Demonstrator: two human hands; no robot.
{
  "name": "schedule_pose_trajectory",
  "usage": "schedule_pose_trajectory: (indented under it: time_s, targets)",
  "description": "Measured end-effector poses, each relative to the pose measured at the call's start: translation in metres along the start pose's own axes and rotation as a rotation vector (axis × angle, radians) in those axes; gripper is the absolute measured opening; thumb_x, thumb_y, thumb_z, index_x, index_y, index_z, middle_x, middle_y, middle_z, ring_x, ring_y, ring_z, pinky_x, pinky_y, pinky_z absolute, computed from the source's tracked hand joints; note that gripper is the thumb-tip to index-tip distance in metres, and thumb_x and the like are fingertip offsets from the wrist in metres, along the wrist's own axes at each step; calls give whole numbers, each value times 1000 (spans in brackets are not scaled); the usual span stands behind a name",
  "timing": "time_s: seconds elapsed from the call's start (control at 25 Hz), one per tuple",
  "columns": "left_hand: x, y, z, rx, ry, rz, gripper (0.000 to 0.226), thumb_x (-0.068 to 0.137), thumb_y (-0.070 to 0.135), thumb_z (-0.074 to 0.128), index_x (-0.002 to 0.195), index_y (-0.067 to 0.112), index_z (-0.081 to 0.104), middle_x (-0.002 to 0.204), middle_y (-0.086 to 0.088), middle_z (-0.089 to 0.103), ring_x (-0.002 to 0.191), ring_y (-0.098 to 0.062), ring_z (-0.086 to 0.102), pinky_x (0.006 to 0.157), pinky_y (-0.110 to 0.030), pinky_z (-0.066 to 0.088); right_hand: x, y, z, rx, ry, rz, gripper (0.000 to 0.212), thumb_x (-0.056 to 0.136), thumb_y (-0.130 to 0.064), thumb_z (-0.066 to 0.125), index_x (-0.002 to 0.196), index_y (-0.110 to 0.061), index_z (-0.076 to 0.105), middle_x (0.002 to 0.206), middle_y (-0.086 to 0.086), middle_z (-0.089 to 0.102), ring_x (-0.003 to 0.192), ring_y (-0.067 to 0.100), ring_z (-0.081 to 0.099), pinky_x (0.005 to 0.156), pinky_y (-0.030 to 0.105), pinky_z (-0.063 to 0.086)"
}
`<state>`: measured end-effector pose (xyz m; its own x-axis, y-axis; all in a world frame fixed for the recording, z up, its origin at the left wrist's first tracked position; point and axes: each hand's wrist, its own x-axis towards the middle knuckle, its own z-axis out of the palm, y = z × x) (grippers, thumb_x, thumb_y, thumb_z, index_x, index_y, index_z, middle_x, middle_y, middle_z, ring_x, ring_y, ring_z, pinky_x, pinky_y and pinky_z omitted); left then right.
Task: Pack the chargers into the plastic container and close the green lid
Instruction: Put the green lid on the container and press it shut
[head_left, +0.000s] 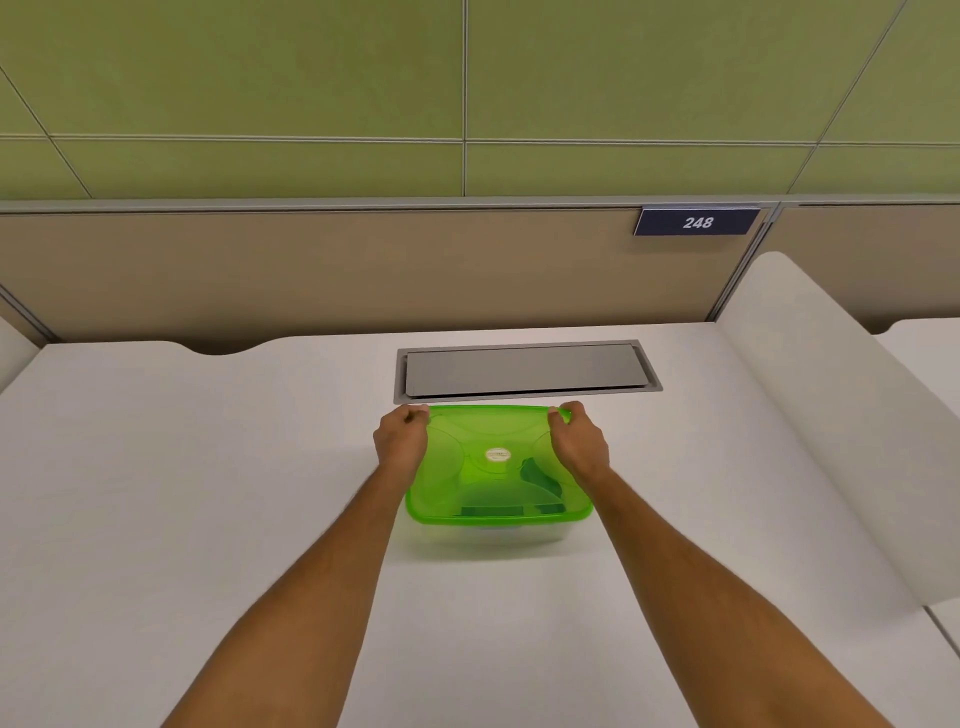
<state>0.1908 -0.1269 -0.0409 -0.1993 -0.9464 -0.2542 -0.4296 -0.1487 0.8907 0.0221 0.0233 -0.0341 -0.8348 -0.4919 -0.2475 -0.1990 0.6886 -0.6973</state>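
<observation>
A translucent green lid (488, 441) lies on top of a clear plastic container (493, 535) in the middle of the white desk. A small round label sits at the lid's centre. Dark shapes, the chargers (537, 480), show through the lid at the near right side. My left hand (400, 439) grips the lid's far left corner, fingers curled over the rim. My right hand (576, 439) grips the far right corner the same way. Both forearms reach in from the bottom of the view.
A grey metal cable hatch (524, 370) is set into the desk just behind the container. A beige partition with a sign reading 248 (697, 222) closes the back. A white side panel (831, 405) rises along the right edge of the desk.
</observation>
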Motion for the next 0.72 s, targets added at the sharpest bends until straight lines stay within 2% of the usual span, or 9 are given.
schedule_pose_trajectory:
  time_s: [0.12,0.28,0.36,0.44,0.48,0.72]
  targets:
    - [1,0,1,-23,30,5,23,89,30,59,96,12,72,91,-13,70,84,-27,58,75,-29,45,7,0,3,-13,46,-10,44,98,-44,35,125,-13,50,121,17,63,111,37,56,90,41,44]
    - [1,0,2,-73,54,-15,21,87,28,62,92,11,74,79,-8,67,77,-22,57,71,-24,40,18,1,6,-63,2,61,53,96,-48,33,129,-11,49,131,18,54,117,38,51,98,44,43]
    - [1,0,2,-102,63,-34,20,86,27,64,91,11,74,73,-4,64,74,-21,56,70,-24,39,22,3,7,-31,0,103,55,95,-50,33,123,-7,54,130,19,53,111,37,54,97,45,44]
    - [1,1,2,-122,73,-59,18,84,25,67,91,12,75,72,-1,63,72,-19,56,70,-23,38,26,6,7,34,28,113,52,96,-49,32,105,-5,59,122,21,59,100,34,57,92,44,45]
    - [2,2,2,-137,74,-75,16,83,24,68,91,12,75,72,-1,63,72,-18,56,70,-22,38,27,6,7,69,44,122,52,97,-47,33,103,-5,61,117,21,62,98,34,58,90,42,45]
    - [3,5,3,-202,86,-135,14,79,15,71,91,10,75,80,-3,68,72,-18,59,71,-23,45,32,6,8,116,68,153,50,96,-47,39,102,-3,64,108,19,67,98,36,60,84,39,46]
